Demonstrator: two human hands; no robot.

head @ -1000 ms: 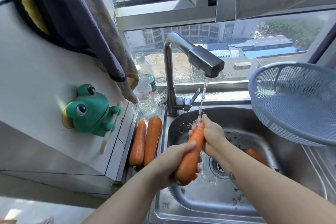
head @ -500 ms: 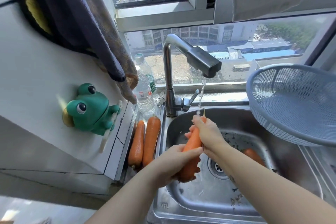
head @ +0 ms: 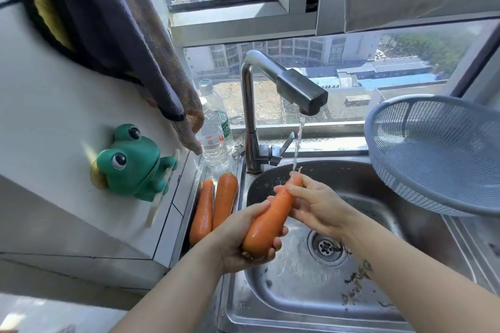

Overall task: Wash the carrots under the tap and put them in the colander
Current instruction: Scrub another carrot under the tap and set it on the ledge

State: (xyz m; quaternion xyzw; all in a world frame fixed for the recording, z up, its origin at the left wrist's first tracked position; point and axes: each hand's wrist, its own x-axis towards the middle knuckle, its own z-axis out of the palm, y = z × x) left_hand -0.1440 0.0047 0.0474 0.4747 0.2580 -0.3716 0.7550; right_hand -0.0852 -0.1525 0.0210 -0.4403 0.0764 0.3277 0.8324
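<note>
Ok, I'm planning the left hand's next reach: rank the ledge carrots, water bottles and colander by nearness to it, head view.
1. Ledge carrots, just left of the left hand gripping the wet carrot.
2. Water bottles, behind those carrots.
3. Colander, far right, across the sink.

You are holding both bare forearms out ahead of you, angled in toward each other. Your left hand [head: 238, 238] is cupping the thick end of the carrot [head: 270, 219] from beneath, fingers curling round it and thumb lying along its upper side. Your right hand [head: 319, 203] is pinching the thin end between thumb and fingers, sitting higher than the left
</note>
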